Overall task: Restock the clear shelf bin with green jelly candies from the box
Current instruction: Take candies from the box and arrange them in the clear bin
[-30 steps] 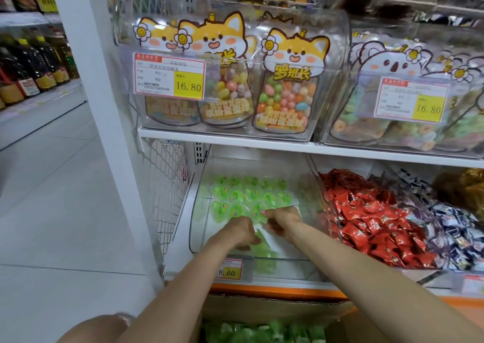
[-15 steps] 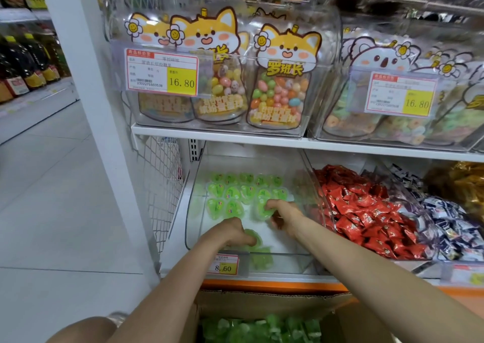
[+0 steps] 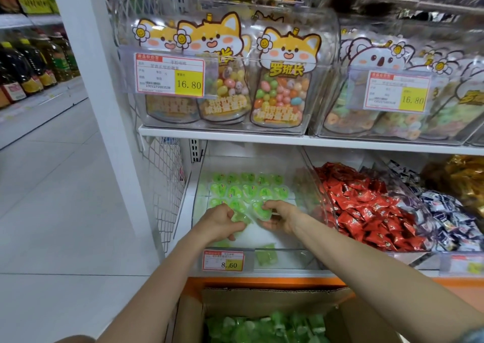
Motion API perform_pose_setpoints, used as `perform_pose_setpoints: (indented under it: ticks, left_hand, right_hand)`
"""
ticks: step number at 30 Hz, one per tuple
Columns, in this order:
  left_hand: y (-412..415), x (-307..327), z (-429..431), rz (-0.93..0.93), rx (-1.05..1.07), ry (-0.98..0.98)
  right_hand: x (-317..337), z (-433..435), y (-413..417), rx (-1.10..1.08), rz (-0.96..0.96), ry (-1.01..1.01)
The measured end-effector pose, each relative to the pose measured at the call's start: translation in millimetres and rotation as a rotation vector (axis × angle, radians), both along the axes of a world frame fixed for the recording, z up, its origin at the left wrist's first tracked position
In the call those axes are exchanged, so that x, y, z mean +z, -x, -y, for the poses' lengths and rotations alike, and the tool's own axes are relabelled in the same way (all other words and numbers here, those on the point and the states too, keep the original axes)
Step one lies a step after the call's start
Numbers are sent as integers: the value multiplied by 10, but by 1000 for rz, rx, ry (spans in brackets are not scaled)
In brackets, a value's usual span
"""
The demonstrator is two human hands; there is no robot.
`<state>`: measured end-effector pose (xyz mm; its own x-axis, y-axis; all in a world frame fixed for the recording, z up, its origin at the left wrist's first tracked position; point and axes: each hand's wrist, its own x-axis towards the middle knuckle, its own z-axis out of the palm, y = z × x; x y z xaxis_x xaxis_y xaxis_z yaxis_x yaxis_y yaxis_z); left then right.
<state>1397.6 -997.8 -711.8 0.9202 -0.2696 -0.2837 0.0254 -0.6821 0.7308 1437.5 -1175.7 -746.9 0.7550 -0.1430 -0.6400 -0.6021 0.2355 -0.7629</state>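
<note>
The clear shelf bin (image 3: pixel 285 260) sits on the lower shelf, with rows of green jelly candies (image 3: pixel 248 189) laid across its back half. Both my hands are inside the bin. My left hand (image 3: pixel 222 222) grips a green jelly cup (image 3: pixel 242 218) in its curled fingers. My right hand (image 3: pixel 281 215) pinches another green jelly cup (image 3: pixel 260 210) at the front row's right end. A loose jelly (image 3: pixel 265 256) lies near the bin's front wall. The cardboard box (image 3: pixel 262 298) of green jellies (image 3: pixel 264 328) stands open below the shelf.
A bin of red-wrapped candies (image 3: pixel 366 206) adjoins on the right, then dark-wrapped ones (image 3: pixel 450 219). The upper shelf (image 3: pixel 235 134) carries bins of cartoon candy bags. A wire mesh panel (image 3: pixel 167 183) and a white post (image 3: pixel 104 107) stand left. An 8.60 price tag (image 3: pixel 224 260) hangs in front.
My left hand has moved deeper into the bin with its jelly. My right hand has drawn back slightly and now pinches a jelly cup at the front row.
</note>
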Motion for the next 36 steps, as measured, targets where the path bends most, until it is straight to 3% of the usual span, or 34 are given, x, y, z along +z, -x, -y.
perform_pose_setpoints:
  ticks: [17, 23, 32, 36]
  left_hand:
    - [5, -56, -41, 77, 48, 57]
    - [7, -18, -43, 93, 27, 95]
    - [64, 113, 91, 121, -51, 333]
    - [85, 137, 173, 127, -78, 407]
  right_hand:
    - [-110, -198, -182, -115, -24, 114]
    - [-3, -143, -105, 52, -21, 244]
    - [626, 139, 323, 374, 413, 456]
    - [851, 301, 402, 495, 609, 748]
